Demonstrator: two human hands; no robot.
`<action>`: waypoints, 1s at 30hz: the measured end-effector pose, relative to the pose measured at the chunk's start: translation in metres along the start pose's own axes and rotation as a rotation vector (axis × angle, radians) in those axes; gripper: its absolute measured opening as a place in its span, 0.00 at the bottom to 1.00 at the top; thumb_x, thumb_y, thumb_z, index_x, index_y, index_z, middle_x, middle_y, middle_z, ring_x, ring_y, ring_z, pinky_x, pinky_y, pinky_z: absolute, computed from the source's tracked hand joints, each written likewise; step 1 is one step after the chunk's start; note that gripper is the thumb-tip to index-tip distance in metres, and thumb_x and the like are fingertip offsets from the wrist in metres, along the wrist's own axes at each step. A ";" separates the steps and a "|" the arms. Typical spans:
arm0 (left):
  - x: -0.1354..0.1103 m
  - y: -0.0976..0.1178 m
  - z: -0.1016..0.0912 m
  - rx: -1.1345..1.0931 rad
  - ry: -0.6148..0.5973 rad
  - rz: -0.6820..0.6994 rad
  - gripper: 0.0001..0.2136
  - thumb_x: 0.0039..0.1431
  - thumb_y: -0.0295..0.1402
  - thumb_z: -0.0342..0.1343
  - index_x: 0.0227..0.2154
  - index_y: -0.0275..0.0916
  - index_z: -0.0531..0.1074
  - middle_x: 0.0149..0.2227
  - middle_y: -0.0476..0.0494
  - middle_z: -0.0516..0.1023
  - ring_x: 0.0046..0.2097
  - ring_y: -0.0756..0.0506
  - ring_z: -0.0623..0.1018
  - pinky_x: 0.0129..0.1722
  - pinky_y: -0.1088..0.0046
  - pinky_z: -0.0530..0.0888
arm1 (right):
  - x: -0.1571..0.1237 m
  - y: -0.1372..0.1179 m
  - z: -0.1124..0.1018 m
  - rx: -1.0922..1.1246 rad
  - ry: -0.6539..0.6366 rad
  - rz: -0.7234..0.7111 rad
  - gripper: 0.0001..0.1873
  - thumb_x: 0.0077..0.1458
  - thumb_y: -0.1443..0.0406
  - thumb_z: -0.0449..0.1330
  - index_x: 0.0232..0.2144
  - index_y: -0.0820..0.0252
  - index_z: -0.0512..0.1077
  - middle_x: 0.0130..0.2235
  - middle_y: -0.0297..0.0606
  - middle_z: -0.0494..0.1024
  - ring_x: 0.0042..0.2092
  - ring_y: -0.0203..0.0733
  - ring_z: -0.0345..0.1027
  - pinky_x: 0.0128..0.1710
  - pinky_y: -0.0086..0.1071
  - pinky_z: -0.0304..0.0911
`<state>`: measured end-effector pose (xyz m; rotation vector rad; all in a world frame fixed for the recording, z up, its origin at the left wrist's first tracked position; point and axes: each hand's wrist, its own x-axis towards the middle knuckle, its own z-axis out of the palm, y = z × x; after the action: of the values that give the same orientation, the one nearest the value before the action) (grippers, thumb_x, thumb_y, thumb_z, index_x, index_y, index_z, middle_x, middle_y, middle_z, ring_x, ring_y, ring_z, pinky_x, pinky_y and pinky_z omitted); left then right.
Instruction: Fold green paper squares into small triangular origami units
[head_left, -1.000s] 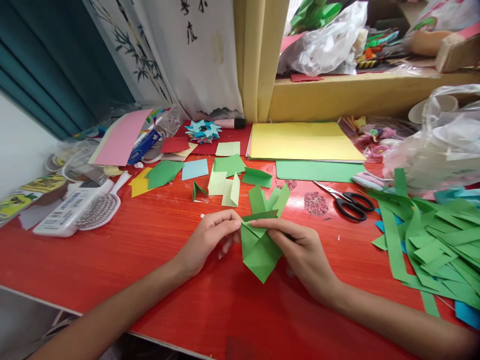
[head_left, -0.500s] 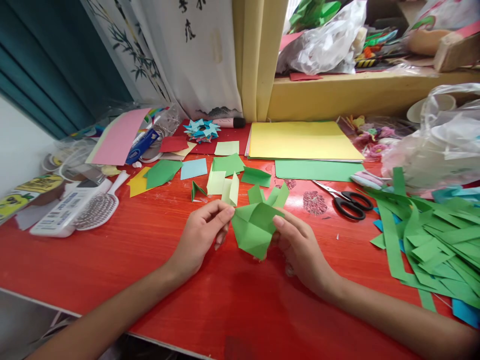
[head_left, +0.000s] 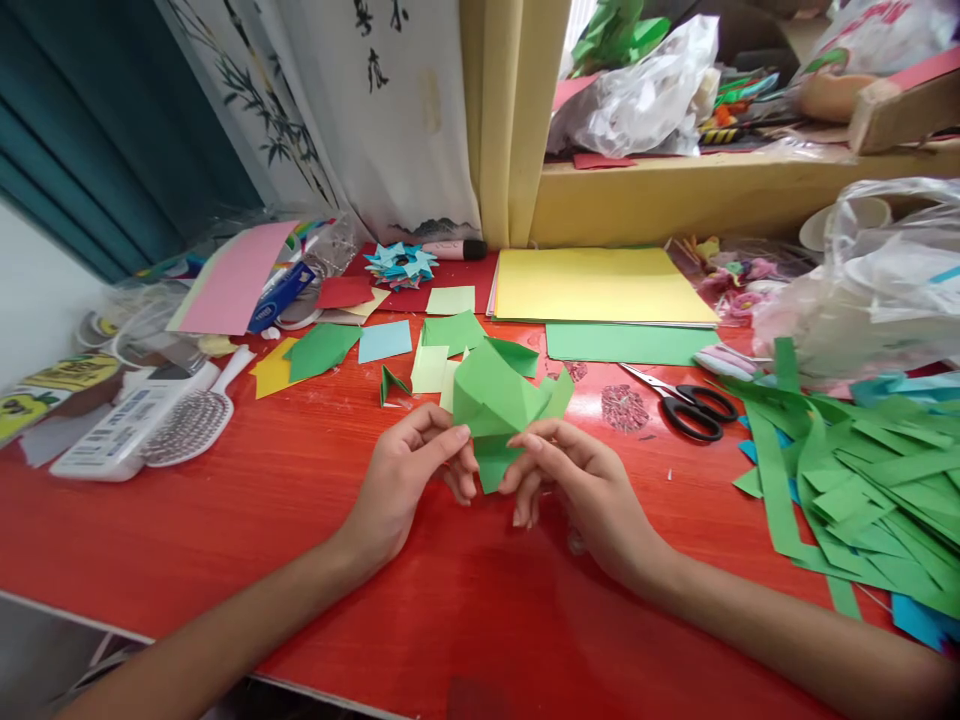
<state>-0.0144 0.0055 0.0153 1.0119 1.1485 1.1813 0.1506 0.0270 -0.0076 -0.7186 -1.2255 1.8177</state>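
A creased green sheet of paper is held up off the table between my two hands. My left hand pinches its lower left edge between thumb and fingers. On the other side, the thumb and fingers of my right hand close on its lower right part. The sheet is partly folded, with a pointed flap hanging between the hands. Just behind it lie a folded green piece, a pale green folded piece and a small dark green folded piece. The paper hides some of these.
Black-handled scissors lie to the right, beside a heap of green paper strips. A yellow paper stack sits at the back. A white hairbrush is at the left, and a blue folded-paper ring stands behind.
The green paper has turned and tipped upward, its flap now hanging down. My right hand has moved left, closer to my left hand, and grips lower. The view shifts slightly.
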 end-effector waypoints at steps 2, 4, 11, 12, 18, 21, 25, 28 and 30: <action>-0.001 -0.001 0.001 0.034 -0.073 -0.025 0.07 0.55 0.33 0.54 0.26 0.36 0.64 0.21 0.53 0.71 0.20 0.54 0.70 0.19 0.80 0.70 | 0.000 -0.001 0.001 0.020 -0.006 -0.031 0.08 0.56 0.61 0.56 0.34 0.59 0.63 0.28 0.32 0.74 0.21 0.32 0.68 0.20 0.24 0.63; -0.002 -0.001 0.002 0.074 -0.145 -0.054 0.08 0.56 0.33 0.53 0.25 0.36 0.64 0.21 0.53 0.70 0.20 0.54 0.70 0.19 0.80 0.69 | -0.001 -0.002 0.002 -0.009 -0.036 -0.020 0.09 0.54 0.61 0.59 0.32 0.60 0.64 0.27 0.31 0.72 0.21 0.30 0.66 0.20 0.24 0.63; -0.004 -0.007 0.004 0.201 -0.303 -0.168 0.06 0.55 0.34 0.53 0.29 0.36 0.66 0.20 0.54 0.67 0.21 0.54 0.68 0.20 0.80 0.69 | -0.004 -0.005 0.003 -0.185 0.025 0.040 0.17 0.56 0.61 0.56 0.18 0.63 0.64 0.15 0.29 0.65 0.16 0.26 0.57 0.13 0.18 0.51; -0.004 -0.006 0.004 0.223 -0.302 -0.171 0.07 0.55 0.35 0.53 0.29 0.36 0.66 0.21 0.54 0.66 0.21 0.54 0.68 0.21 0.80 0.69 | -0.004 -0.004 0.003 -0.189 0.027 0.045 0.18 0.56 0.61 0.56 0.17 0.63 0.64 0.15 0.29 0.64 0.16 0.25 0.57 0.12 0.19 0.49; 0.001 0.004 -0.002 0.282 -0.211 -0.061 0.09 0.54 0.37 0.54 0.28 0.36 0.64 0.23 0.53 0.67 0.22 0.55 0.69 0.23 0.78 0.69 | -0.002 -0.004 0.001 -0.185 0.027 0.092 0.19 0.55 0.60 0.56 0.17 0.63 0.64 0.13 0.28 0.64 0.13 0.25 0.53 0.10 0.20 0.45; 0.003 0.005 -0.003 0.263 -0.168 -0.037 0.09 0.54 0.37 0.55 0.32 0.37 0.64 0.23 0.54 0.67 0.21 0.54 0.69 0.21 0.78 0.69 | -0.001 -0.004 0.002 -0.182 -0.009 0.117 0.17 0.54 0.60 0.57 0.18 0.63 0.65 0.14 0.28 0.64 0.14 0.25 0.54 0.10 0.20 0.45; 0.003 0.003 -0.003 0.280 -0.195 -0.048 0.08 0.54 0.36 0.54 0.30 0.36 0.66 0.24 0.53 0.67 0.22 0.55 0.69 0.21 0.78 0.69 | 0.001 -0.004 0.002 -0.175 -0.028 0.127 0.16 0.54 0.61 0.57 0.19 0.63 0.65 0.15 0.28 0.65 0.14 0.26 0.54 0.12 0.21 0.47; 0.002 0.002 -0.004 0.294 -0.193 -0.046 0.08 0.54 0.36 0.54 0.29 0.36 0.66 0.24 0.53 0.68 0.22 0.55 0.68 0.22 0.79 0.69 | 0.002 -0.003 0.002 -0.209 -0.049 0.119 0.16 0.54 0.60 0.57 0.19 0.63 0.65 0.15 0.29 0.65 0.16 0.27 0.56 0.13 0.21 0.48; 0.003 0.001 -0.004 0.302 -0.192 -0.046 0.08 0.54 0.36 0.54 0.28 0.36 0.66 0.24 0.53 0.68 0.22 0.55 0.68 0.22 0.79 0.69 | 0.003 -0.003 0.001 -0.233 -0.059 0.118 0.16 0.54 0.60 0.57 0.19 0.63 0.65 0.15 0.29 0.65 0.17 0.27 0.57 0.14 0.21 0.48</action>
<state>-0.0190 0.0086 0.0157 1.2907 1.2107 0.8684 0.1493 0.0295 -0.0049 -0.8888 -1.4783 1.8194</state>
